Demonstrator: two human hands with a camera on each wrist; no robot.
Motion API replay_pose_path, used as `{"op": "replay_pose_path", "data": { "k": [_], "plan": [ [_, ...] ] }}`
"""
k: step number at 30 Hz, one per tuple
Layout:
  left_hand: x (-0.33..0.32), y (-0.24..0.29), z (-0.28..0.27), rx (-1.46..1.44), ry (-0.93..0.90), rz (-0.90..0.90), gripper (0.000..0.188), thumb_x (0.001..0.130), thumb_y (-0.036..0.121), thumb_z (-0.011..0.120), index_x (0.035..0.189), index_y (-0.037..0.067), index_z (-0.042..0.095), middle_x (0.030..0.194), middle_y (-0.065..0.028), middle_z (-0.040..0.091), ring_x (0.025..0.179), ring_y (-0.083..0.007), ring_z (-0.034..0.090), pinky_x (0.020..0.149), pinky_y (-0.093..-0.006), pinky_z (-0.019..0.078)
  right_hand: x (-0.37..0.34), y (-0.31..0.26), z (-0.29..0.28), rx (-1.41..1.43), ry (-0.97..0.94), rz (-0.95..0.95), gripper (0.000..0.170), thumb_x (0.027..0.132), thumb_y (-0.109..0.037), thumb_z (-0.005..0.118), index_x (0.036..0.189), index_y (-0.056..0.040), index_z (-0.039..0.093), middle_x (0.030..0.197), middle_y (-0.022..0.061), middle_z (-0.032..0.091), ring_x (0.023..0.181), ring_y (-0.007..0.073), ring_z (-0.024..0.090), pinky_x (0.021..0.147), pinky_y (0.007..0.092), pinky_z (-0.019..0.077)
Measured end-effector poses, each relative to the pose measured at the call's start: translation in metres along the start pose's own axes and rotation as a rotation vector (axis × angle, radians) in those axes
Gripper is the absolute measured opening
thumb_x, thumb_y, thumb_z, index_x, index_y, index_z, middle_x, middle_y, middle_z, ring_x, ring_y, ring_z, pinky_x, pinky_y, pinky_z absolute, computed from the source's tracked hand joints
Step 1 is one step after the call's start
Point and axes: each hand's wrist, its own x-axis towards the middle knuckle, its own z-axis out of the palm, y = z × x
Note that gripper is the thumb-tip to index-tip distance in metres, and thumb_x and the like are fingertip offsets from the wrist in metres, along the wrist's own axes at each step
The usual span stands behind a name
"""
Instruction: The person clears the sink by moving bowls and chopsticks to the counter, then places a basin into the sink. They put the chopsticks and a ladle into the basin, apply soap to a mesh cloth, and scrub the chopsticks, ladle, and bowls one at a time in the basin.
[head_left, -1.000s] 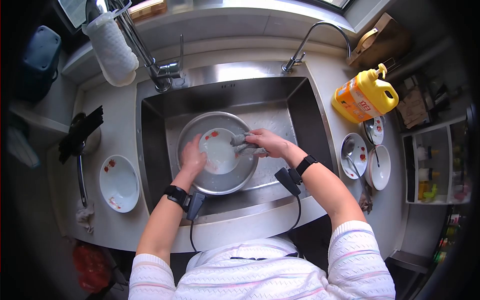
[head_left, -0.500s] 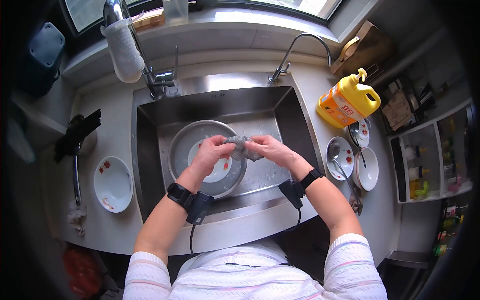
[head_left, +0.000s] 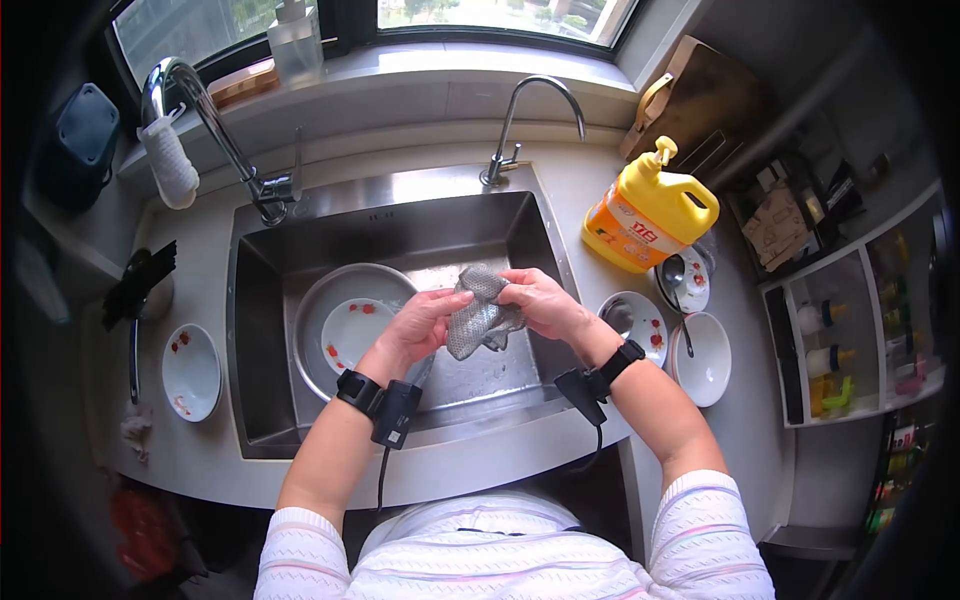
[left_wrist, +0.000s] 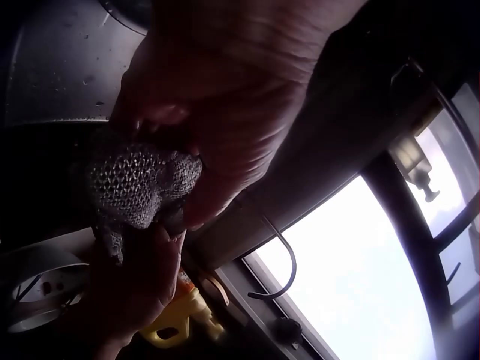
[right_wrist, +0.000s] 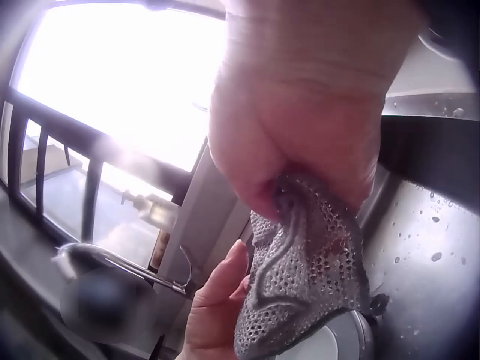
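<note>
A grey mesh dishcloth [head_left: 482, 325] is held up over the sink between both hands, partly unfolded, its lower corner hanging down. My right hand [head_left: 545, 303] pinches its upper right part; in the right wrist view the cloth [right_wrist: 307, 270] hangs from those fingers. On its left edge, my left hand [head_left: 425, 320] grips with thumb and fingers. To the left and below is a round metal basin [head_left: 312, 320] in the sink, and in it sits a white bowl with red flowers [head_left: 355, 335], partly covered by my left forearm.
The steel sink [head_left: 520, 385] surrounds the basin. A white bowl [head_left: 191, 373] stands on the left counter. On the right are a yellow detergent bottle [head_left: 645, 215], a white bowl [head_left: 703, 360] and bowls with spoons. Two faucets, one a tall curved tap [head_left: 505, 140], rise behind.
Both hands have come up out of the bowl with the dishcloth. My left hand left the bowl and took hold of the cloth, which was bunched and now hangs more spread. The head view has shifted.
</note>
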Motion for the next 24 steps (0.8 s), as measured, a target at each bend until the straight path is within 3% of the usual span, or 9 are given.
{"op": "replay_pose_path", "data": {
  "k": [3, 6, 9, 12, 14, 16, 20, 22, 24],
  "plan": [
    [0.015, -0.007, 0.017, 0.038, -0.057, -0.032, 0.028, 0.084, 0.013, 0.055, 0.107, -0.003, 0.052, 0.099, -0.0090, 0.059, 0.087, -0.0156, 0.060, 0.077, -0.0274, 0.0497, -0.010, -0.008, -0.015, 0.040, -0.016, 0.000, 0.038, 0.073, 0.004, 0.044, 0.111, 0.0067, 0.048, 0.095, 0.0082, 0.056, 0.081, 0.0120, 0.056, 0.071, 0.0235, 0.0461],
    [0.032, -0.010, 0.030, 0.024, 0.026, 0.025, 0.027, 0.086, 0.014, 0.053, 0.106, -0.004, 0.053, 0.098, -0.0096, 0.059, 0.084, -0.0150, 0.060, 0.077, -0.0268, 0.0493, -0.013, -0.011, -0.030, -0.035, 0.006, -0.095, 0.045, 0.072, 0.006, 0.045, 0.117, 0.0064, 0.042, 0.106, 0.0124, 0.053, 0.089, 0.0158, 0.056, 0.076, 0.0257, 0.0461],
    [0.037, -0.001, 0.048, 0.294, 0.254, 0.099, 0.026, 0.087, 0.016, 0.051, 0.101, -0.005, 0.056, 0.090, -0.0096, 0.062, 0.081, -0.0149, 0.061, 0.074, -0.0251, 0.0490, -0.030, -0.028, -0.046, -0.792, 0.324, -0.250, 0.041, 0.075, 0.000, 0.047, 0.116, 0.0017, 0.045, 0.100, 0.0135, 0.058, 0.090, 0.0203, 0.057, 0.080, 0.0287, 0.0457],
    [0.055, 0.001, 0.054, 0.322, 0.201, 0.239, 0.025, 0.086, 0.018, 0.053, 0.098, -0.003, 0.059, 0.087, -0.0078, 0.062, 0.076, -0.0144, 0.060, 0.065, -0.0250, 0.0485, -0.065, -0.073, -0.059, -0.881, 0.418, -0.545, 0.035, 0.075, 0.000, 0.047, 0.110, 0.0001, 0.052, 0.099, 0.0142, 0.059, 0.091, 0.0208, 0.058, 0.081, 0.0298, 0.0457],
    [0.057, 0.012, 0.082, 0.290, 0.200, 0.261, 0.024, 0.087, 0.017, 0.051, 0.097, -0.003, 0.058, 0.087, -0.0080, 0.062, 0.076, -0.0149, 0.060, 0.067, -0.0272, 0.0492, -0.090, -0.104, -0.073, -0.904, 0.561, -0.779, 0.035, 0.073, 0.002, 0.047, 0.107, -0.0015, 0.054, 0.101, 0.0144, 0.059, 0.092, 0.0235, 0.058, 0.082, 0.0299, 0.0458],
    [0.064, 0.022, 0.103, 0.135, 0.139, 0.261, 0.023, 0.088, 0.016, 0.049, 0.096, -0.003, 0.057, 0.087, -0.0081, 0.061, 0.076, -0.0154, 0.060, 0.071, -0.0288, 0.0492, -0.116, -0.139, -0.079, -1.255, 0.809, -0.841, 0.045, 0.070, 0.003, 0.047, 0.114, -0.0046, 0.051, 0.112, 0.0132, 0.055, 0.104, 0.0251, 0.052, 0.090, 0.0333, 0.0399],
    [0.083, 0.034, 0.154, -0.052, -0.016, 0.307, 0.025, 0.091, 0.015, 0.041, 0.102, -0.004, 0.052, 0.096, -0.0114, 0.059, 0.085, -0.0201, 0.059, 0.080, -0.0344, 0.0475, -0.106, -0.160, -0.114, -1.610, 0.866, -0.835, 0.057, 0.068, 0.004, 0.045, 0.124, -0.0089, 0.042, 0.126, 0.0103, 0.045, 0.121, 0.0248, 0.038, 0.099, 0.0407, 0.0283],
    [0.096, 0.036, 0.175, -0.101, -0.052, 0.313, 0.027, 0.092, 0.015, 0.039, 0.105, -0.005, 0.050, 0.100, -0.0134, 0.057, 0.090, -0.0220, 0.057, 0.083, -0.0366, 0.0458, -0.093, -0.157, -0.128, -1.756, 0.795, -0.566, 0.067, 0.068, 0.005, 0.044, 0.132, -0.0122, 0.031, 0.136, 0.0073, 0.033, 0.130, 0.0214, 0.023, 0.102, 0.0465, 0.0182],
    [0.109, 0.036, 0.189, -0.154, -0.086, 0.312, 0.029, 0.092, 0.015, 0.036, 0.108, -0.006, 0.048, 0.104, -0.0154, 0.056, 0.095, -0.0239, 0.056, 0.087, -0.0388, 0.0441, -0.090, -0.155, -0.129, -1.772, 0.784, -0.507, 0.067, 0.071, 0.004, 0.043, 0.134, -0.0131, 0.027, 0.138, 0.0059, 0.031, 0.131, 0.0212, 0.021, 0.102, 0.0492, 0.0181]
  ]
}}
